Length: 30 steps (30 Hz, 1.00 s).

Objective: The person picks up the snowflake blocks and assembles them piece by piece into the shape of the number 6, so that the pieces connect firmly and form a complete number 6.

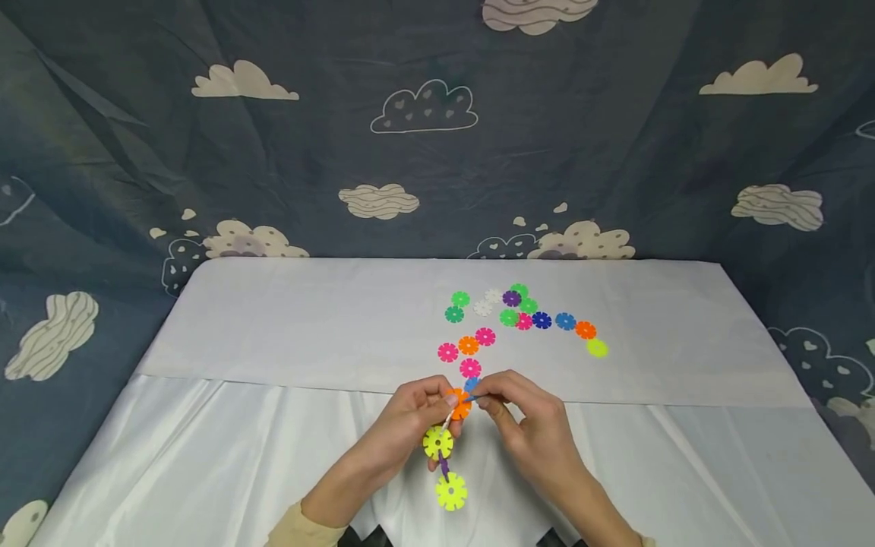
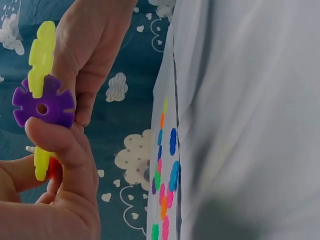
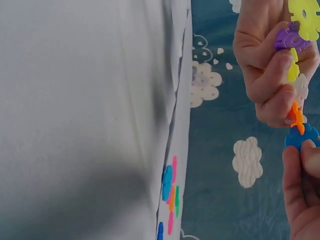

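Observation:
Curled fingers of my left hand [image 1: 410, 416] hold a chain of notched plastic discs. In the head view it runs from a yellow disc [image 1: 451, 492] at the near end through a purple disc [image 1: 443, 466], a second yellow disc [image 1: 437, 443] and a white disc to an orange disc [image 1: 462, 406]. My right hand [image 1: 533, 429] pinches a blue disc [image 3: 301, 135] between thumb and finger. In the right wrist view its edge meets the orange disc [image 3: 298, 120]; how deep the slots engage is unclear. The left fingers partly cover the white disc [image 3: 301, 86].
Loose discs lie on the white-covered table [image 1: 307, 327] beyond the hands: a blue disc [image 1: 472, 384] close by, pink discs [image 1: 470, 368], an orange disc [image 1: 468, 346], green discs [image 1: 461, 299] and a row ending at a yellow disc [image 1: 598, 348]. A cloud-patterned dark cloth [image 1: 424, 167] hangs behind.

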Tool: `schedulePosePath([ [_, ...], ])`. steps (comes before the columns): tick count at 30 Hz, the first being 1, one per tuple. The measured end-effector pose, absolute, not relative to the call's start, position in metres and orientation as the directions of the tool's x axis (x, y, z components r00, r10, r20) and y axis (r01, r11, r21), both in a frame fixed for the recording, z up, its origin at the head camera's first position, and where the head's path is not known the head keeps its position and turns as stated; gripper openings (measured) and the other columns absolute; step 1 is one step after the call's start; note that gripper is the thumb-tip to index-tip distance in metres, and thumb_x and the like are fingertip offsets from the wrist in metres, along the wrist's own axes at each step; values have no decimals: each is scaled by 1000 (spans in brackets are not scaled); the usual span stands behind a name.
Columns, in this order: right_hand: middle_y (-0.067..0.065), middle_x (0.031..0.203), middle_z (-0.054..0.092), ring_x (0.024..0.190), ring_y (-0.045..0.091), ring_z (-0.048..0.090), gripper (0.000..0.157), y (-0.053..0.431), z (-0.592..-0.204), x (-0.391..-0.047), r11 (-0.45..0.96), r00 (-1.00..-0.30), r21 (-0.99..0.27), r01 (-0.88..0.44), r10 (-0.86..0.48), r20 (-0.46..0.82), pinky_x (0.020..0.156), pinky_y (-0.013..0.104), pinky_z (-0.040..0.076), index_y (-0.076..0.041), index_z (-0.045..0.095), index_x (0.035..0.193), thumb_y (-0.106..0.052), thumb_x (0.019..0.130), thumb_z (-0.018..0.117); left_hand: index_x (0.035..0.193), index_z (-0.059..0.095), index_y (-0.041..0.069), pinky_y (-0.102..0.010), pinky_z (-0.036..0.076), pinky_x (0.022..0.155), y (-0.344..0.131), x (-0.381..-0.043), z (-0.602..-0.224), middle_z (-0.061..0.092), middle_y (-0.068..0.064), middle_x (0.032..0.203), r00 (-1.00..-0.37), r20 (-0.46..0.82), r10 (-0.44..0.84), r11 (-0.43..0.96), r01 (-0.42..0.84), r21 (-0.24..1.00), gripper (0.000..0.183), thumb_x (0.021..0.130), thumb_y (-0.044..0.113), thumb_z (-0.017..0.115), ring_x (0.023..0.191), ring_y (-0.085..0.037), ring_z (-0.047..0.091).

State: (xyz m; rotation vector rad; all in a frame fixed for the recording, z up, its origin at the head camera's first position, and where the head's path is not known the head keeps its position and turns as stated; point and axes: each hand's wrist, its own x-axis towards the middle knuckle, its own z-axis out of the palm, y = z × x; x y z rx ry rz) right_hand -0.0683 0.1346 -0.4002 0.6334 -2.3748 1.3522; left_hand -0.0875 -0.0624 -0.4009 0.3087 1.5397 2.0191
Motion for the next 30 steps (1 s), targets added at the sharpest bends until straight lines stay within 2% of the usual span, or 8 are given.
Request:
schedulePosePath([
  [4,-8,97,67,84,9,62,27,136,-401,-70,412,-874,-772,-485,-205,440,77,22,54,-17,71,103,3,84,74,92,52,-4,-24,45,43,-62,-87,-400,58,-9,74,-812,-174,557,-164,-313,935,22,102,16,51,54,-15,50],
  [10,-13,113,64,92,8,63,41,147,-402,-76,430,-950,-847,-312,-153,272,84,26,54,-25,66,119,-2,86,75,98,51,-1,-25,48,46,-64,-90,-396,54,-9,77,-834,-226,503,-137,-336,932,21,102,20,51,58,-16,51],
  [17,-6,110,67,98,12,62,27,173,-410,-93,570,-989,-809,-141,-50,138,82,24,53,-16,68,116,-3,92,69,99,51,-1,-25,48,46,-70,-96,-394,52,-8,76,-864,-221,453,-110,-301,947,23,102,23,52,58,-16,51],
  [24,1,106,68,96,20,61,26,185,-421,-104,660,-993,-743,-113,-90,72,83,39,55,-11,70,113,-1,90,69,98,51,0,-25,48,47,-72,-98,-397,53,-8,75,-868,-220,446,-114,-299,947,22,102,22,52,58,-16,51],
  [27,1,105,66,91,18,59,30,190,-424,-109,696,-989,-708,-118,-147,20,81,37,55,-11,69,117,-2,88,71,98,51,0,-25,48,48,-72,-99,-398,54,-8,77,-865,-223,449,-108,-300,948,22,102,21,51,60,-16,52],
  [30,1,102,62,87,17,55,36,194,-428,-117,731,-974,-666,-145,-222,-32,76,29,54,-11,68,121,-3,86,73,99,51,0,-25,48,48,-72,-99,-398,55,-9,78,-864,-228,450,-105,-304,947,22,102,21,51,61,-17,52],
])
